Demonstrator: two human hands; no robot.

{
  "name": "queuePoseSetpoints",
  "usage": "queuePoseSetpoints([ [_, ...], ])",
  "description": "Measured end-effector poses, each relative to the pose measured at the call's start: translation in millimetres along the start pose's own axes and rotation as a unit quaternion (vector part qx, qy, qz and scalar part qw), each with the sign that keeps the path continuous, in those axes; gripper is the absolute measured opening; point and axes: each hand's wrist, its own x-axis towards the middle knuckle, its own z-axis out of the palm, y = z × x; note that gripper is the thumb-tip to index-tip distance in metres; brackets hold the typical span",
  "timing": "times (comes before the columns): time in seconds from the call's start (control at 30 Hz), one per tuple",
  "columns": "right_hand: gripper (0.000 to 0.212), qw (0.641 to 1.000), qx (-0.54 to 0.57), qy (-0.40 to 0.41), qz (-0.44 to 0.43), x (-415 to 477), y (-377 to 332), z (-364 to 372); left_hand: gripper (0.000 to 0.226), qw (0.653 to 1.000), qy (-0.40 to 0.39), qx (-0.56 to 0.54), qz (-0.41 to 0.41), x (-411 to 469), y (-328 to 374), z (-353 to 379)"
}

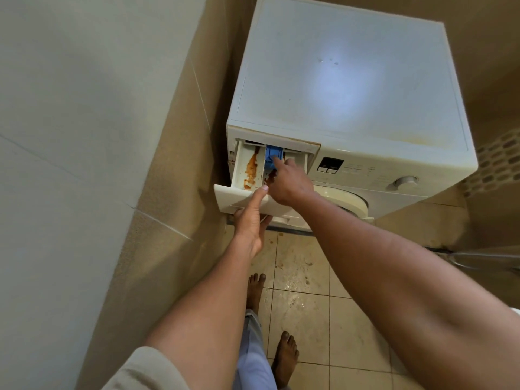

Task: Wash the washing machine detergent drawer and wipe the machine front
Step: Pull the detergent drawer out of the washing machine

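Reaching down with both hands, you work at the detergent drawer, which stands pulled well out of its slot at the upper left corner of the washing machine front. Your left hand holds the drawer front panel from below: the thumb lies along the panel's top edge and the fingers curl up under its lower side. Your right hand is down inside the drawer, back of the hand toward the camera, with the forefinger stretched forward so that its tip touches the blue insert in the middle compartment. The other fingers of that hand are hidden beneath it, so you cannot tell whether they grasp anything. In the left compartment a streak of orange-brown residue runs along the drawer's floor, from near the back almost to the front panel, and a darker brown patch shows just beside your right hand's knuckles. The machine is white with yellowed edges, and a pale light patch shines on its flat top. To the right of the drawer slot sit a dark display and, farther right, a round dial; the rim of the round door shows under your right forearm. A grey wall rises close on the left. Below, the beige tiled floor looks stained, and your two bare feet stand on it, one ahead of the other.
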Motion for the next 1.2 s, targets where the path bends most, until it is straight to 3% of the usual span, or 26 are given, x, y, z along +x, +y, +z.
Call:
queuePoseSetpoints([
  [0.33, 0.075, 0.995, -0.079, -0.044, -0.031, 23, -4, -7, 0.062, 1.0, 0.008, -0.008, -0.027, 2, 3, 2],
  [0.6, 0.089, 0.997, -0.073, -0.022, -0.016, 12, -6, 12, 0.049, 0.999, 0.016, -0.021, -0.028, -9, 6, 2],
  [0.8, 0.087, 1.0, -0.024, -0.008, -0.003, -30, -6, 29, 0.045, 0.999, 0.025, -0.014, -0.039, -28, -14, -23],
  [0.97, 0.083, 0.999, -0.009, 0.04, -0.019, -85, -6, 43, 0.023, 0.998, -0.002, -0.058, -0.04, -56, -30, -44],
  [1.03, 0.081, 0.997, 0.009, 0.075, -0.03, -110, 1, 43, 0.025, 0.996, 0.003, -0.076, -0.037, -70, -33, -47],
  [1.2, 0.047, 0.97, 0.132, 0.203, 0.005, -156, 37, 25, 0.032, 0.996, 0.008, -0.075, -0.046, -100, -34, -38],
])
